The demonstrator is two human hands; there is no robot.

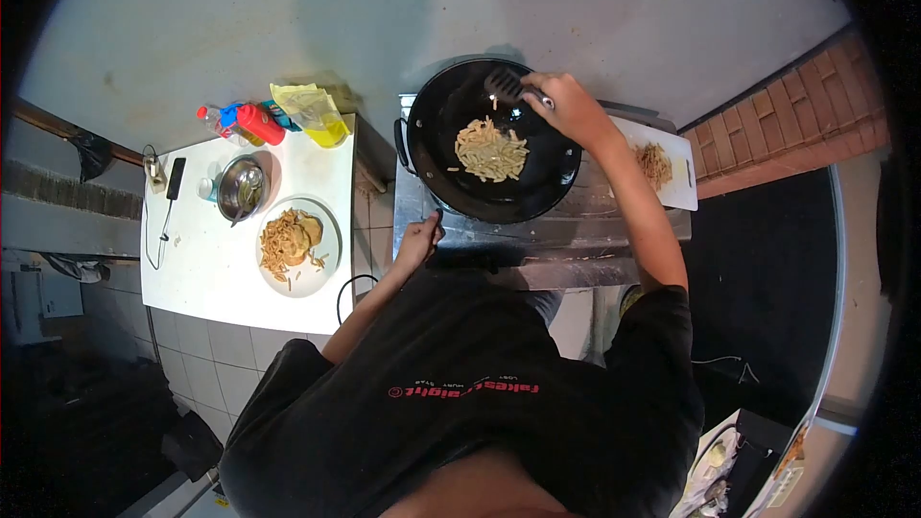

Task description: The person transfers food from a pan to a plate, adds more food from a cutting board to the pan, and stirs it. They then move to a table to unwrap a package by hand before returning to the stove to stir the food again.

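Note:
A black wok (494, 192) stands on a steel stove (537, 240), with a pile of pale fries (491, 151) in its middle. My right hand (568, 104) grips the handle of a black slotted spatula (506, 86), whose blade rests inside the wok's far rim. Down at the stove's front edge my left hand (420, 238) touches the wok's near side; I cannot tell whether it grips anything.
A white table (206, 269) to the left carries a plate of fried food (297, 242), a steel bowl (240, 187), a red bottle (261, 123), a yellow bag (315, 113) and a phone (176, 177). More fries lie on a white cutting board (676, 168) right of the stove.

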